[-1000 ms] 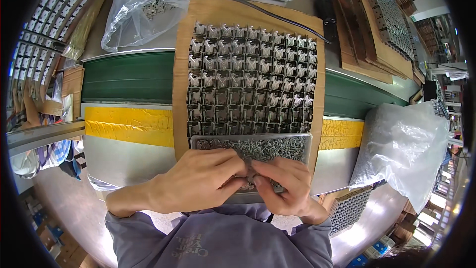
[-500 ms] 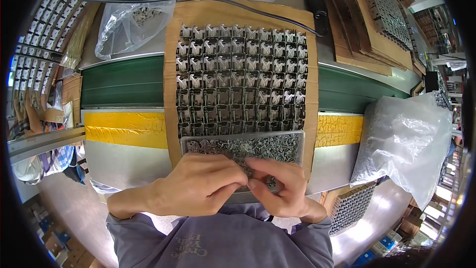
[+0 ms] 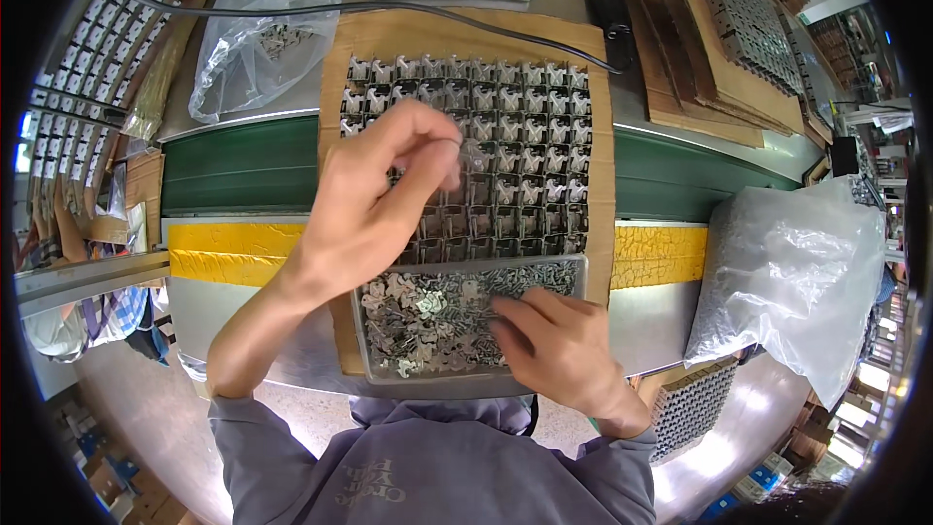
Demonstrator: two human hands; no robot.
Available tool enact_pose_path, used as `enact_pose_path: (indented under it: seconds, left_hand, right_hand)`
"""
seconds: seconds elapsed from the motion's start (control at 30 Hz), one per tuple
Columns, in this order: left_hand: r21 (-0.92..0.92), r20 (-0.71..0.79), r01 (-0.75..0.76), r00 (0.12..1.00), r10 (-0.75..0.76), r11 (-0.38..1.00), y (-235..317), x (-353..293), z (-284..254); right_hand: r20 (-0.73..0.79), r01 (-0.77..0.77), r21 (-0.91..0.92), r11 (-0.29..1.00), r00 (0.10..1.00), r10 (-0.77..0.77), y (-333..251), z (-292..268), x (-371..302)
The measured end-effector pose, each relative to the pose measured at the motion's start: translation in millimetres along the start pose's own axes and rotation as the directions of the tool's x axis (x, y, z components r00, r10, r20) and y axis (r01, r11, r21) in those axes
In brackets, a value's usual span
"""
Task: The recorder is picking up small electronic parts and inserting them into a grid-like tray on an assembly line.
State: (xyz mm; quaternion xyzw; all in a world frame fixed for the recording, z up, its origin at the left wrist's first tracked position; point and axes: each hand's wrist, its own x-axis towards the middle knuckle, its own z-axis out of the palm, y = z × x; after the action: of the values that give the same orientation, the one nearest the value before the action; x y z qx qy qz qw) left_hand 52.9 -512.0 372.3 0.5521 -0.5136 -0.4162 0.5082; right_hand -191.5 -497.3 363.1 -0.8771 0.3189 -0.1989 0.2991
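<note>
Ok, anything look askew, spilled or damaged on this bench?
A black cable crosses over the far end of the cardboard, an odd route so near the tidy metal parts. The yellow tape right of the cardboard also looks cracked, probably worn.

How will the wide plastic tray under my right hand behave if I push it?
The tray would probably keep its shape, as it looks straight-sided. Being wide and apparently shallow, it seems unlikely to tip. Its loose metal pieces may shift, since they lie heaped.
</note>
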Motion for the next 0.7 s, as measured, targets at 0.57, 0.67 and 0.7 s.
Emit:
enact_pose_path:
  seconds: [0.57, 0.67, 0.7]
  left_hand:
    - [0.682, 0.236, -0.409, 0.908, 0.347, 0.606, -31.5, 12.0, 21.7]
    - [0.677, 0.252, -0.422, 0.902, 0.350, 0.602, -30.4, 13.0, 21.8]
    - [0.678, 0.260, -0.466, 0.876, 0.407, 0.569, -26.7, 10.6, 21.9]
  right_hand:
    - [0.028, 0.034, 0.026, 0.999, 0.999, -0.035, 4.4, 5.4, 0.2]
    - [-0.041, 0.030, 0.082, 0.996, 0.999, -0.026, 3.7, 1.3, 2.7]
    - [-0.059, 0.010, 0.108, 0.994, 0.998, -0.004, 2.2, -1.1, 4.2]
